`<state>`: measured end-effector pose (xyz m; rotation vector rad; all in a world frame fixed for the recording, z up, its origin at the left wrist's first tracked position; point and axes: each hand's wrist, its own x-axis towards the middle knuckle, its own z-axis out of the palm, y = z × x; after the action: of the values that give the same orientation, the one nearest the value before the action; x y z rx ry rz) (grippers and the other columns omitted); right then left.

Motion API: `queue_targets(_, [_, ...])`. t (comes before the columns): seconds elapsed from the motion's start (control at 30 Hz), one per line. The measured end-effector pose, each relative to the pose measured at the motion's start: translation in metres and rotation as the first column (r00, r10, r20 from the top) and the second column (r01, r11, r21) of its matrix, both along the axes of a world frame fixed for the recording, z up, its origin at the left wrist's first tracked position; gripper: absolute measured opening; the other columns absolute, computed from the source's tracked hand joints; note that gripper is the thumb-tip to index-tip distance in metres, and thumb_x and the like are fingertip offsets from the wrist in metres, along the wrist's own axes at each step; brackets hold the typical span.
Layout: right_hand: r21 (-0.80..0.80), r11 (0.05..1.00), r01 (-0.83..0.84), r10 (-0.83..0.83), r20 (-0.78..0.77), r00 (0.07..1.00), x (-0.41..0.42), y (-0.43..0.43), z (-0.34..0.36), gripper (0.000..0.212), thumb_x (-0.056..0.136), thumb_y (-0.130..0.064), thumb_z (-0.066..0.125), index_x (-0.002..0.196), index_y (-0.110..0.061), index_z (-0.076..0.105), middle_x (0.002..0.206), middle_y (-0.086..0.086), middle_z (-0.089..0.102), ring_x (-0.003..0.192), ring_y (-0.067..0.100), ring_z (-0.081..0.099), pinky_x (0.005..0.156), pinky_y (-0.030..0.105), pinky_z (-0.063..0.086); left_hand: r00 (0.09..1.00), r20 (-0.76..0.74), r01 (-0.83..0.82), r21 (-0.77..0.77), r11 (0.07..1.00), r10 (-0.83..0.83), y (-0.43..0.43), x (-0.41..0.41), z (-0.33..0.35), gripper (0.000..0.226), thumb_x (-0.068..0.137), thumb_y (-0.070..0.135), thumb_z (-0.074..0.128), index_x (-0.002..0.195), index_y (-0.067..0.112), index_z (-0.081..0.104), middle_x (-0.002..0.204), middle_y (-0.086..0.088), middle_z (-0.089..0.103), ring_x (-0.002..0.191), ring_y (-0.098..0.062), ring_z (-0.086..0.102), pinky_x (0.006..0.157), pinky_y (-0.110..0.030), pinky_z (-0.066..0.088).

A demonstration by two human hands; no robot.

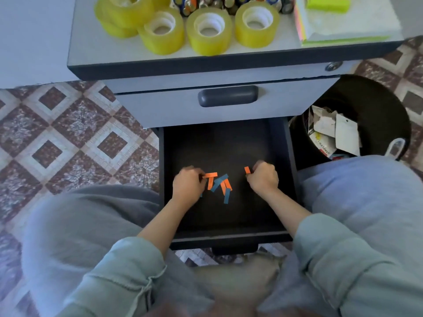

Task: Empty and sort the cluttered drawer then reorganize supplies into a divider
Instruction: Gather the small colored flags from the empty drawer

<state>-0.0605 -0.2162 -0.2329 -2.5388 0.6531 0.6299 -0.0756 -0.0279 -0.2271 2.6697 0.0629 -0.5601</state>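
Observation:
The open black drawer of a grey cabinet holds several small orange and blue paper strips on its floor. My left hand is at the left of the pile and pinches an orange strip by its end. My right hand, fingers curled, pinches another orange strip at the right, apart from the pile. The remaining floor of the drawer is bare and dark.
On the cabinet top stand several yellow tape rolls, batteries and a stack of sticky notes. The upper drawer with its dark handle is closed. A black waste bin with paper scraps stands right of the drawer.

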Motion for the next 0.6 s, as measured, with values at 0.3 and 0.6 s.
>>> queue_targets(0.3, [-0.054, 0.998, -0.02, 0.02, -0.003, 1.0, -0.009, 0.003, -0.027, 0.041, 0.087, -0.018, 0.064, 0.123, -0.003, 0.05, 0.127, 0.015, 0.048, 0.113, 0.031, 0.053, 0.086, 0.036, 0.046, 1.0, -0.024, 0.006, 0.068, 0.998, -0.004, -0.017, 0.01, -0.031, 0.029, 0.094, 0.028, 0.052, 0.118, 0.012, 0.058, 0.117, -0.006, 0.055, 0.109, -0.02, 0.051, 0.09, -0.034, 0.046])
queue_targets(0.6, [0.044, 0.997, -0.066, 0.069, -0.057, 0.996, -0.01, 0.016, -0.033, 0.018, 0.087, -0.01, 0.064, 0.105, -0.007, 0.064, 0.109, 0.01, 0.062, 0.1, 0.022, 0.061, 0.078, 0.029, 0.05, 0.999, -0.018, 0.032, 0.13, 0.991, -0.029, -0.022, 0.011, -0.039, 0.029, 0.092, 0.023, 0.056, 0.118, 0.012, 0.059, 0.118, -0.007, 0.056, 0.11, -0.021, 0.051, 0.089, -0.03, 0.042])
